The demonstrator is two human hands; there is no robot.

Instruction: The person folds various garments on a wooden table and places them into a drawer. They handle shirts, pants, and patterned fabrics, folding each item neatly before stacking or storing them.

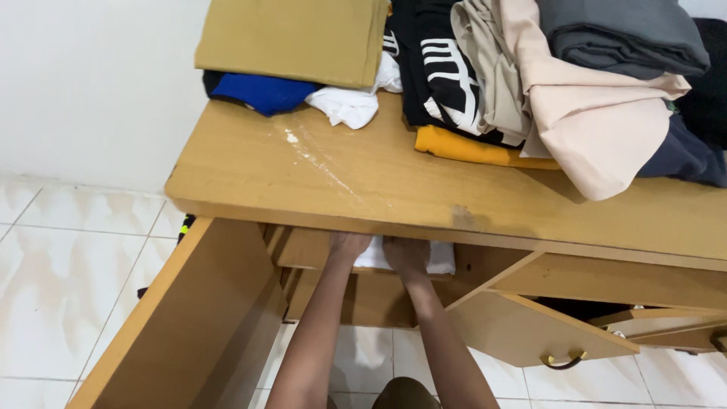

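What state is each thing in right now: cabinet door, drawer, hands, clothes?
Cabinet door: swung open.
Drawer: pulled partway out.
Left hand: inside the cabinet, on the white folded cloth.
Right hand: inside, on the same cloth.
Clothes pile: stacked on the desk top.

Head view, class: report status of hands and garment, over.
Both hands, left hand and right hand, on white folded garment under desk top. Open cabinet door alongside.

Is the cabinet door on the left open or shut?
Open. The cabinet door swings out toward the camera, and both hands reach past it onto a white folded cloth on the shelf inside.
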